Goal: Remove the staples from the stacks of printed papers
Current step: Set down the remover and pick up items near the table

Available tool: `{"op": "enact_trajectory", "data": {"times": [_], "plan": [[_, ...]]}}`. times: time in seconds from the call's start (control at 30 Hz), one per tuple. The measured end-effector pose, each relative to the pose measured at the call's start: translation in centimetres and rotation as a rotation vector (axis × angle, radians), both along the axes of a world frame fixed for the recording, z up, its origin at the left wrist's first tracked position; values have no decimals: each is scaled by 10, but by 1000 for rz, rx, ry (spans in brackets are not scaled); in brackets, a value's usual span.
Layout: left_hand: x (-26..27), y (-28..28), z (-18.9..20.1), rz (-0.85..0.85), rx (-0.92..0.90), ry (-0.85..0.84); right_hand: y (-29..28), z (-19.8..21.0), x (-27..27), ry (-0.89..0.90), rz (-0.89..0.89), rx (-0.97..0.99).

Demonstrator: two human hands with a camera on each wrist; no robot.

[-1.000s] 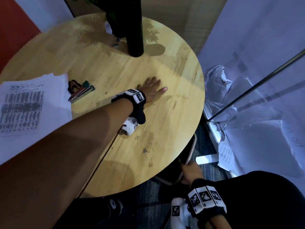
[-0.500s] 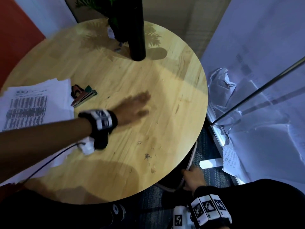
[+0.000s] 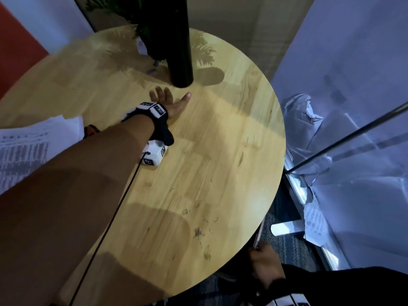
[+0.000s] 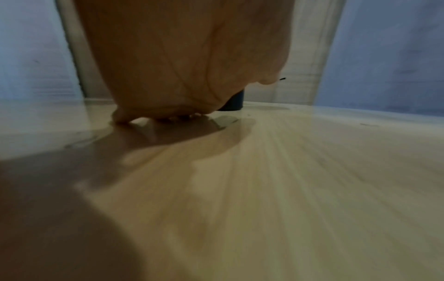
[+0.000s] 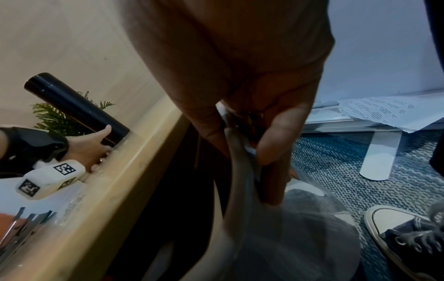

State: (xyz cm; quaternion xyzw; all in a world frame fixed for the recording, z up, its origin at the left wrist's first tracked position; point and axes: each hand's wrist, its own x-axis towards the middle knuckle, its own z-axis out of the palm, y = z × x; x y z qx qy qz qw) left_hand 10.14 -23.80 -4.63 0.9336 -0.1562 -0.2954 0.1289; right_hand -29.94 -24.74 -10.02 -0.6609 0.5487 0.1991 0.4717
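Left hand flat, fingers spread wide on bench; right hand pinches bag rim below edge. Loose staples near edge, papers left. Sweep low, steadily towards bag.

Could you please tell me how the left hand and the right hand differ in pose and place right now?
The left hand lies flat on the table with fingers spread, holding nothing; the right hand is below the table edge, fingers curled round a grey rim. The left reaches toward the black cylinder; the right stays near the body. Both wear wrist cameras.
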Motion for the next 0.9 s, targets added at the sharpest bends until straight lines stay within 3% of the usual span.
{"op": "enact_trajectory", "data": {"times": [0.23, 0.43, 0.77, 0.83, 0.9], "plan": [[-21, -23, -7, -344, 72, -77, 0, 0, 5, 30, 75, -4], [-40, -11, -6, -587, 127, -118, 1, 8, 15, 113, 154, 15], [-153, 110, 12, -1065, 191, 32, -3, 22, 3, 127, 95, 30], [-181, 131, 10, -1098, 150, 60, -4, 27, -2, 86, 30, 51], [-194, 147, 5, -1012, 94, 81, -3, 29, -8, 59, -61, 97]]}}
